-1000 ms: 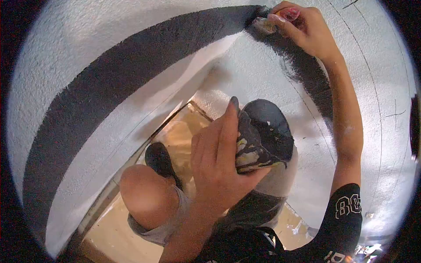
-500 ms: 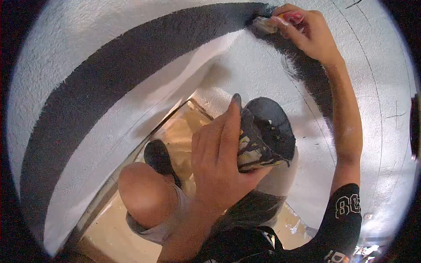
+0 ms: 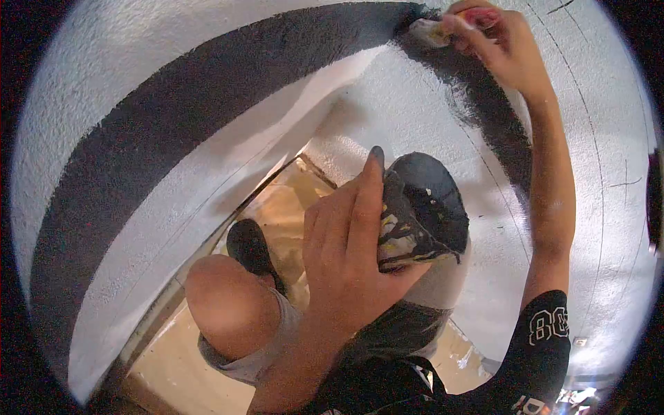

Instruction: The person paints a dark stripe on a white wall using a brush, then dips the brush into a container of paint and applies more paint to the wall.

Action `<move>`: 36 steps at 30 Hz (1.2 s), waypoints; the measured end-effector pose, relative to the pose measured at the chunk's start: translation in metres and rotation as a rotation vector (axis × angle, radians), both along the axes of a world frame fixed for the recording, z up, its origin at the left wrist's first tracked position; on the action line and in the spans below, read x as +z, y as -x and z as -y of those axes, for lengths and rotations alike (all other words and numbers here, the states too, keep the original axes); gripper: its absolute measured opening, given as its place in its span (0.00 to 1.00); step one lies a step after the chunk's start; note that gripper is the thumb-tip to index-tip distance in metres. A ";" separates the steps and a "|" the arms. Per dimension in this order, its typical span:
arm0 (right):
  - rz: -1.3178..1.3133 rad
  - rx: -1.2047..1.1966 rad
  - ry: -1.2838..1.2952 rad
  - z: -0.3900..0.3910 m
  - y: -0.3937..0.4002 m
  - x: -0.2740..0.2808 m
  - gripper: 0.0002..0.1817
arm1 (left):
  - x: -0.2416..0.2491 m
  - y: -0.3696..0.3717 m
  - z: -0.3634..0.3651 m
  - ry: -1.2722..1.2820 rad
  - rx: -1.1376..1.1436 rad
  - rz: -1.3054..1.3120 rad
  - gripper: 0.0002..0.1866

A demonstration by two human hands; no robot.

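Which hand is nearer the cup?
Left: the left hand holds the cup; the right hand is well away from it, up by the dark painted band.

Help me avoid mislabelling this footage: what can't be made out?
All in the head view:
- Tool: grip hidden by the right hand, tip blurred.
- Cup: one side behind the left hand; fill level lost in its dark inside.
- White lettering: cut off by the bottom edge.

Head cam, looking fwd/down past both hands (image 3: 346,256) to nearby wall (image 3: 415,111).
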State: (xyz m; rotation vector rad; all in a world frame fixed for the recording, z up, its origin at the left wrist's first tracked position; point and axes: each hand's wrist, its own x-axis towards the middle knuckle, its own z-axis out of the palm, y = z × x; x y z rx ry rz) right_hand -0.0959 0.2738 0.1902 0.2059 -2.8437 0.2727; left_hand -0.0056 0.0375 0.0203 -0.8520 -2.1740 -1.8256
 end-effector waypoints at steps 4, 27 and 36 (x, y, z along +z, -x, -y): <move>0.010 0.012 0.055 0.004 -0.003 0.009 0.11 | 0.001 0.000 0.002 0.001 0.010 -0.018 0.63; 0.008 0.106 -0.184 0.012 0.011 0.002 0.08 | 0.002 0.001 0.004 -0.014 0.027 -0.032 0.62; 0.130 0.055 -0.239 0.023 0.012 0.000 0.08 | 0.003 0.001 0.005 -0.010 0.020 -0.022 0.62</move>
